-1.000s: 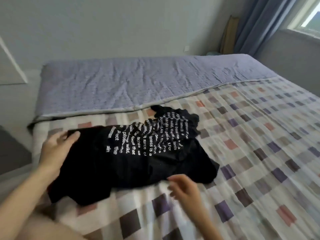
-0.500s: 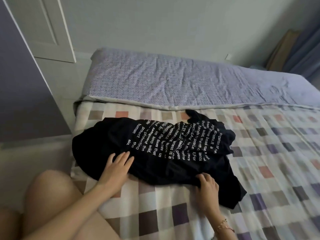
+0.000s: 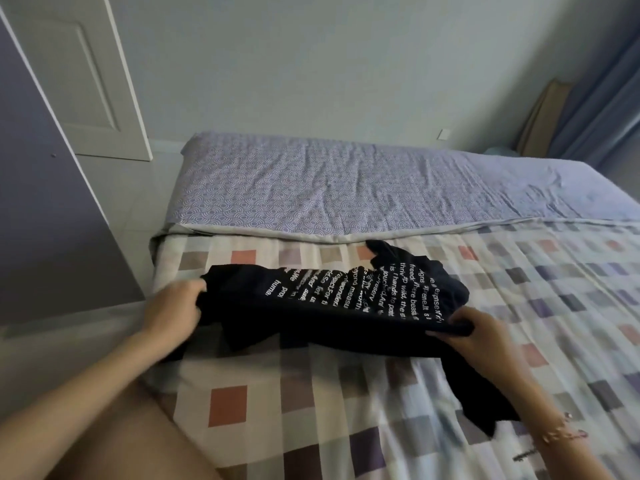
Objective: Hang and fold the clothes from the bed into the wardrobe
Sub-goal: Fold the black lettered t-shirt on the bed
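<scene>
A: Status?
B: Left hand [image 3: 173,306] is gripping the black shirt [image 3: 346,306] near the bed's [image 3: 311,403] left edge; right hand [image 3: 485,336] is clamping its other end. Hands apart, shirt sagging between.
A: Progress?
B: Looking early: folding is just starting, stowing pending.

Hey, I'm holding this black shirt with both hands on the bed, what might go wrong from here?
The black T-shirt is bunched between the left hand and right hand, so the fold may set in creases. Its loose end trails by the bracelet and might snag.
</scene>
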